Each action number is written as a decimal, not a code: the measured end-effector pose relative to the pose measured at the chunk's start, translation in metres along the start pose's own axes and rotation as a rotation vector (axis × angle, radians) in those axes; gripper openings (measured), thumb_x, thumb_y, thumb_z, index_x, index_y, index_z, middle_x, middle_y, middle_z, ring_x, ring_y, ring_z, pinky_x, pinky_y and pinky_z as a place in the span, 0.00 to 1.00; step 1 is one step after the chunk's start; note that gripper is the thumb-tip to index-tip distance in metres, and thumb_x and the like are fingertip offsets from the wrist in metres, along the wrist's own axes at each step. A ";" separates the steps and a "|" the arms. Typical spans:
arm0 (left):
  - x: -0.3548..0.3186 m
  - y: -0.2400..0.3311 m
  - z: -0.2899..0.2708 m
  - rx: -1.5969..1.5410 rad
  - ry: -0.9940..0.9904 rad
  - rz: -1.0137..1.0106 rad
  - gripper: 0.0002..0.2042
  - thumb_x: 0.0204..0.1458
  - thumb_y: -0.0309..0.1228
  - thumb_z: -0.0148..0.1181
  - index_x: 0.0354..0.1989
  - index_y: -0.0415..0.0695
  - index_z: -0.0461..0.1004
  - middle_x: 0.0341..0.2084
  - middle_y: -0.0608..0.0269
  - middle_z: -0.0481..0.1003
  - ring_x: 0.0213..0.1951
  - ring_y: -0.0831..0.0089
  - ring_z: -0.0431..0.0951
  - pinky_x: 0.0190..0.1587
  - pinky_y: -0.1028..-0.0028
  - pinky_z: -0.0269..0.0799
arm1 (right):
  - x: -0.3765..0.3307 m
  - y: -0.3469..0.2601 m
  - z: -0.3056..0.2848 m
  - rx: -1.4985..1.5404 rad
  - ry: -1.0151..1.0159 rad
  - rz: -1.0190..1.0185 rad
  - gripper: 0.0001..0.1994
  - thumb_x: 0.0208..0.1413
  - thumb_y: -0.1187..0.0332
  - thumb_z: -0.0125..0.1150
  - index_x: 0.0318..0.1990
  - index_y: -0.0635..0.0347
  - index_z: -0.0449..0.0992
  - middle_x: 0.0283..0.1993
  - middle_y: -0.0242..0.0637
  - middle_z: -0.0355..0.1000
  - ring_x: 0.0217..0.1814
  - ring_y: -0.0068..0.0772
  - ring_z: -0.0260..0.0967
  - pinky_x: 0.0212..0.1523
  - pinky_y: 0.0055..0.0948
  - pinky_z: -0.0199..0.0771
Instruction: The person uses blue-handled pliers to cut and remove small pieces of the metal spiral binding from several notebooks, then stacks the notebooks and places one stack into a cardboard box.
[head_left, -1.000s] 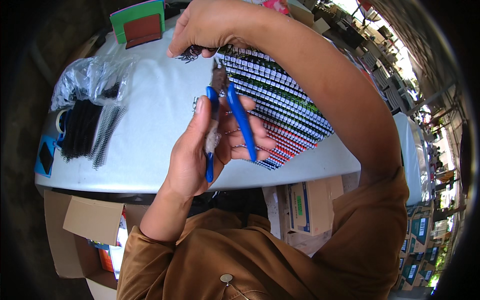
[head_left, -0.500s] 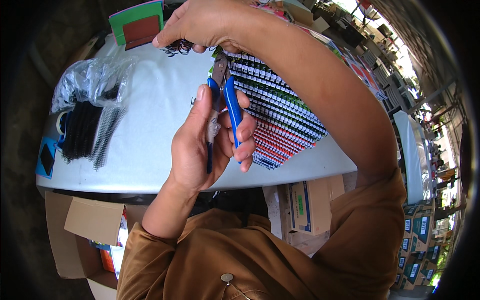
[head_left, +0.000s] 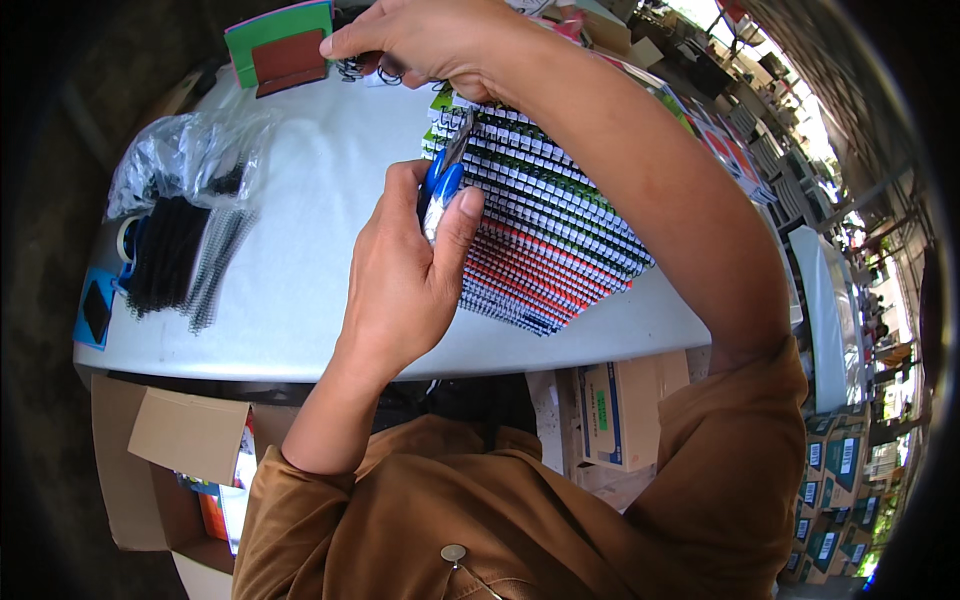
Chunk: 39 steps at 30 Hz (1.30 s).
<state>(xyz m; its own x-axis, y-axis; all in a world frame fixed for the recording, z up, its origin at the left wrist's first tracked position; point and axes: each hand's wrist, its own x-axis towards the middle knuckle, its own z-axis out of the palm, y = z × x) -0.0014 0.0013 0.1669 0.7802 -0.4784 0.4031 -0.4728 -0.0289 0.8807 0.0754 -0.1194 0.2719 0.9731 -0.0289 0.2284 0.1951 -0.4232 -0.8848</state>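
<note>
My left hand [head_left: 400, 265] is wrapped round cutting pliers [head_left: 441, 187] with blue handles. Their grey metal jaws point up and away, at the upper left part of a stack of wire-bound books [head_left: 545, 205]. The stack shows rows of coil bindings with white, green and red edges. My right hand [head_left: 420, 45] reaches across from the right over the far end of the stack, fingers bent and partly hidden. Black wire loops [head_left: 388, 74] show right under its fingers; what it grips is hidden.
Left on the pale table [head_left: 310, 270] lie black binding coils [head_left: 165, 260], grey coils [head_left: 218, 265], a clear plastic bag [head_left: 190, 160] and a tape roll [head_left: 127, 240]. A green and brown stand [head_left: 285, 55] is behind. Below are an open carton [head_left: 190, 430] and a closed box [head_left: 625, 410].
My left hand has turned over, its back now showing, and the pliers have tilted right with their handles closer together. My right hand has shifted slightly right and away.
</note>
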 end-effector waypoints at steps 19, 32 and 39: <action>0.000 -0.035 0.000 -1.733 -0.685 -0.258 0.29 0.60 0.53 0.28 0.51 0.38 0.62 0.28 0.59 0.67 0.27 0.68 0.71 0.38 0.64 0.75 | 0.017 0.020 -0.009 0.115 0.153 -0.054 0.12 0.48 0.65 0.62 0.18 0.61 0.74 0.15 0.29 0.66 0.13 0.19 0.56 0.14 0.22 0.52; -0.001 -0.035 0.012 -1.451 -0.484 -0.307 0.32 0.58 0.56 0.26 0.56 0.38 0.57 0.34 0.50 0.69 0.38 0.55 0.75 0.49 0.49 0.69 | 0.014 0.020 -0.011 0.189 0.175 -0.062 0.11 0.50 0.66 0.62 0.23 0.63 0.76 0.19 0.30 0.67 0.16 0.19 0.57 0.15 0.23 0.53; 0.004 -0.055 0.024 -1.760 -0.750 -0.074 0.33 0.58 0.57 0.26 0.56 0.38 0.57 0.37 0.52 0.70 0.41 0.57 0.76 0.46 0.56 0.72 | 0.006 0.011 -0.011 0.150 0.210 -0.052 0.11 0.50 0.66 0.61 0.23 0.64 0.76 0.19 0.31 0.68 0.16 0.19 0.57 0.14 0.23 0.52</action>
<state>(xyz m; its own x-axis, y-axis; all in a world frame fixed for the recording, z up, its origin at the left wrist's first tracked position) 0.0177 -0.0199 0.1137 0.2373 -0.7574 0.6083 0.8127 0.4978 0.3027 0.0822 -0.1342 0.2676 0.9176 -0.2043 0.3410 0.2757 -0.2910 -0.9161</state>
